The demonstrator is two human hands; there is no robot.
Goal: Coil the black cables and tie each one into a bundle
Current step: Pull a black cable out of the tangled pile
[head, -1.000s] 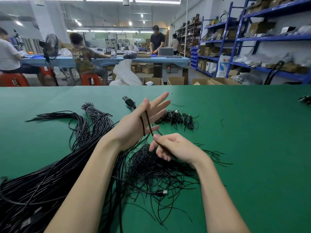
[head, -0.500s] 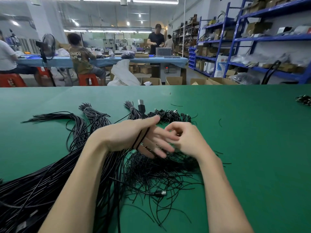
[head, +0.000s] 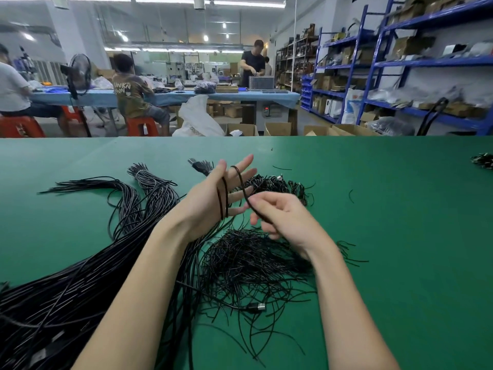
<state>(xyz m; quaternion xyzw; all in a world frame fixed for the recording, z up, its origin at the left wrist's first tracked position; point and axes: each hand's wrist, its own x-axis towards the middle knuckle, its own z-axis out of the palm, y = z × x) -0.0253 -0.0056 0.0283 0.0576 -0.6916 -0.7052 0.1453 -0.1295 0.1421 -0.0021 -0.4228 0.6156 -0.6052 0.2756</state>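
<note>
My left hand (head: 210,201) is raised above the green table (head: 386,236) with fingers spread straight, and a black cable (head: 222,198) is wound in loops around it. The cable's plug (head: 197,165) sticks out behind that hand. My right hand (head: 282,220) pinches the running length of the same cable just right of the left fingers. A big mass of loose black cables (head: 66,289) fans across the table's left side. Beneath my hands lies a heap of thin black ties (head: 253,263).
Small tied cable bundles (head: 277,184) lie behind my hands, and another one (head: 484,160) sits at the far right edge. A loose USB plug (head: 257,307) rests in the tie heap. Beyond the table are seated workers, cardboard boxes and blue shelving.
My left hand turned from flat and tilted down back to upright with fingers spread. My right hand swung from behind the left fingers to the near side, laying another loop of cable.
</note>
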